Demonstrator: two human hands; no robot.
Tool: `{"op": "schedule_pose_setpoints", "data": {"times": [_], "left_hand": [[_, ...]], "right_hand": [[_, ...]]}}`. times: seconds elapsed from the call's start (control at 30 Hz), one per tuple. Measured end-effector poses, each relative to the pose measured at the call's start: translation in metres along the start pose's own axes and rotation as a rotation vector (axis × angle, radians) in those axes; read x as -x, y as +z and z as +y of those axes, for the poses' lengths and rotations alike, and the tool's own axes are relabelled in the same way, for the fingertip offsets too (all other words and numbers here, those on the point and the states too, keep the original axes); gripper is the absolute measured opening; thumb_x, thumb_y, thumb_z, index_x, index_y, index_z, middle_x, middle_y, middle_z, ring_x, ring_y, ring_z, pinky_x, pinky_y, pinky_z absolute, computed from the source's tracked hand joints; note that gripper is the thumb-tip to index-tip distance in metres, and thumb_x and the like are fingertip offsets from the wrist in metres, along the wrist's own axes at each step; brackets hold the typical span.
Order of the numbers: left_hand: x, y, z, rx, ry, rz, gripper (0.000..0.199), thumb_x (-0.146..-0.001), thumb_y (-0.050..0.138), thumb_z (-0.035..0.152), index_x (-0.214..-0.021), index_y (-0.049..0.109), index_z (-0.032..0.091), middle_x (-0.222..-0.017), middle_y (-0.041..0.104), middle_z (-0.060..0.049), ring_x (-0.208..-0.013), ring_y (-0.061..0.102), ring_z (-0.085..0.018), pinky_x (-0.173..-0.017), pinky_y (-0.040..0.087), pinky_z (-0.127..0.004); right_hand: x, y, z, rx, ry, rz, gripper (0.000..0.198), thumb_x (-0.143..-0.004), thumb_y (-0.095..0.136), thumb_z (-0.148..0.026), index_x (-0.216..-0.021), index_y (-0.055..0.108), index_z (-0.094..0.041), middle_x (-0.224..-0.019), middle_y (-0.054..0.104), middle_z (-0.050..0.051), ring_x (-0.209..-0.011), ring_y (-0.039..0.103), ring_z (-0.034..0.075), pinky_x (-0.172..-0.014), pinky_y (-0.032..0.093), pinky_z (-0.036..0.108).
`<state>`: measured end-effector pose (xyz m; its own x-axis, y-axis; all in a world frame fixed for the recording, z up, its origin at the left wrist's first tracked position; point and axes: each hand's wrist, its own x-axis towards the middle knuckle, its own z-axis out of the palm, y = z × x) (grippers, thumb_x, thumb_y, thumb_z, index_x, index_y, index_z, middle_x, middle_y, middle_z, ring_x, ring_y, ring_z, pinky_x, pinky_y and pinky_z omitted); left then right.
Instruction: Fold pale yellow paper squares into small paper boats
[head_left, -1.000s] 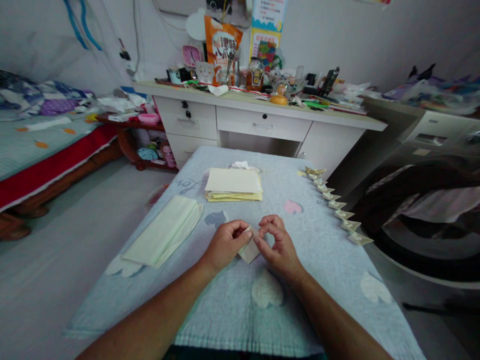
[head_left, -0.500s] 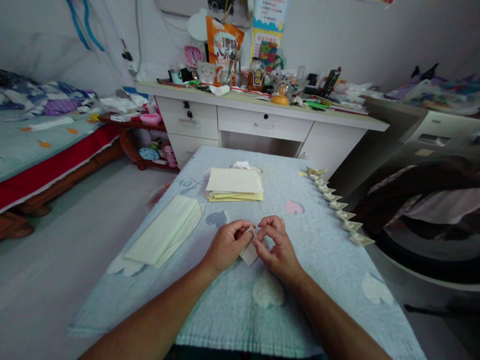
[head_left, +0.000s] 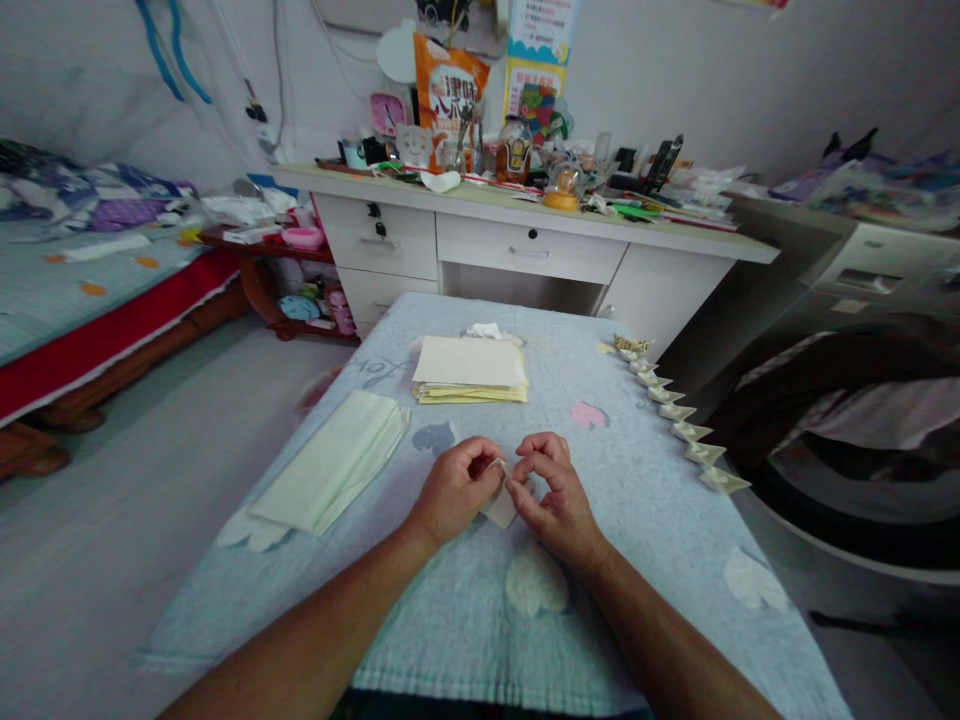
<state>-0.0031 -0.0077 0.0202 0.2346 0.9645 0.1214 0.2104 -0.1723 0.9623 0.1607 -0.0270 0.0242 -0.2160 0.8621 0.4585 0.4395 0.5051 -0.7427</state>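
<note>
Between my hands is a small piece of folded cream paper (head_left: 501,508), its lower corner pointing toward me. My left hand (head_left: 459,490) pinches its left side between thumb and fingers. With thumb and index finger, my right hand (head_left: 553,498) grips the upper right edge, its other fingers curled above. Part of the paper is hidden behind the fingers. A stack of cream and yellow paper (head_left: 471,362) lies beyond my hands. To the left rests a pile of long folded pale sheets (head_left: 330,462). Several folded paper boats (head_left: 703,454) stand in a line along the right edge.
A blue patterned cloth (head_left: 465,610) covers the table. Behind it stands a white desk (head_left: 525,250) crowded with jars, a pink clock (head_left: 388,113) and an orange bag (head_left: 448,95). A bed (head_left: 112,290) is at the left, and a front-loading washing machine (head_left: 847,400) at the right.
My fingers have shifted very slightly on the folded paper, which tilts a little differently. Everything else lies as before.
</note>
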Motion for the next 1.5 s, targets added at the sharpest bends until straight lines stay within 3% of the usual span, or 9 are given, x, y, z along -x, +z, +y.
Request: {"op": "schedule_pose_setpoints", "data": {"times": [0.2, 0.43, 0.67, 0.93, 1.37, 1.5], "left_hand": [[0.002, 0.000, 0.001, 0.083, -0.007, -0.017, 0.015, -0.082, 0.056, 0.031, -0.080, 0.059, 0.017, -0.064, 0.049, 0.004, -0.059, 0.045, -0.011, -0.056, 0.034, -0.021], [0.002, 0.000, 0.001, 0.017, 0.022, -0.031, 0.010, -0.082, 0.053, 0.025, -0.078, 0.057, 0.017, -0.066, 0.050, 0.004, -0.062, 0.046, -0.011, -0.058, 0.035, -0.021], [0.001, 0.000, -0.001, 0.045, -0.022, -0.046, 0.010, -0.079, 0.057, 0.026, -0.076, 0.058, 0.016, -0.062, 0.049, 0.004, -0.058, 0.044, -0.010, -0.053, 0.033, -0.020], [0.002, -0.002, 0.000, 0.163, -0.040, -0.080, 0.020, -0.082, 0.059, 0.035, -0.078, 0.056, 0.016, -0.063, 0.047, 0.004, -0.058, 0.043, -0.010, -0.052, 0.034, -0.019], [0.002, -0.003, -0.004, 0.244, -0.083, -0.147, 0.018, -0.086, 0.052, 0.035, -0.084, 0.057, 0.017, -0.070, 0.051, 0.003, -0.063, 0.045, -0.011, -0.056, 0.036, -0.021], [0.003, -0.005, -0.001, 0.307, -0.094, -0.145, 0.022, -0.087, 0.050, 0.034, -0.095, 0.060, 0.016, -0.078, 0.057, 0.000, -0.067, 0.050, -0.012, -0.061, 0.039, -0.022]], "right_hand": [[0.000, 0.000, 0.000, 0.003, -0.014, 0.003, 0.008, -0.078, 0.061, -0.014, -0.077, 0.059, -0.022, -0.101, 0.050, 0.004, -0.102, 0.046, 0.021, -0.090, 0.038, 0.038], [0.000, -0.004, -0.003, -0.046, -0.020, -0.057, 0.003, -0.079, 0.062, -0.020, -0.080, 0.060, -0.022, -0.103, 0.051, 0.005, -0.103, 0.047, 0.022, -0.093, 0.038, 0.038], [-0.003, -0.005, 0.004, -0.162, 0.086, 0.031, 0.008, -0.086, 0.054, -0.028, -0.088, 0.057, -0.021, -0.088, 0.053, 0.003, -0.087, 0.051, 0.018, -0.081, 0.041, 0.032], [0.000, 0.001, 0.010, -0.340, 0.324, -0.177, 0.026, -0.087, 0.056, -0.042, -0.077, 0.057, -0.018, -0.066, 0.051, -0.002, -0.061, 0.045, 0.012, -0.057, 0.036, 0.023], [0.002, 0.005, 0.018, -0.534, 0.388, -0.213, 0.030, -0.083, 0.063, -0.046, -0.076, 0.057, -0.017, -0.063, 0.051, -0.003, -0.057, 0.044, 0.010, -0.054, 0.035, 0.021], [0.003, 0.004, 0.018, -0.532, 0.399, -0.197, 0.029, -0.083, 0.063, -0.044, -0.074, 0.057, -0.017, -0.062, 0.051, -0.003, -0.056, 0.043, 0.010, -0.053, 0.034, 0.021]]}}
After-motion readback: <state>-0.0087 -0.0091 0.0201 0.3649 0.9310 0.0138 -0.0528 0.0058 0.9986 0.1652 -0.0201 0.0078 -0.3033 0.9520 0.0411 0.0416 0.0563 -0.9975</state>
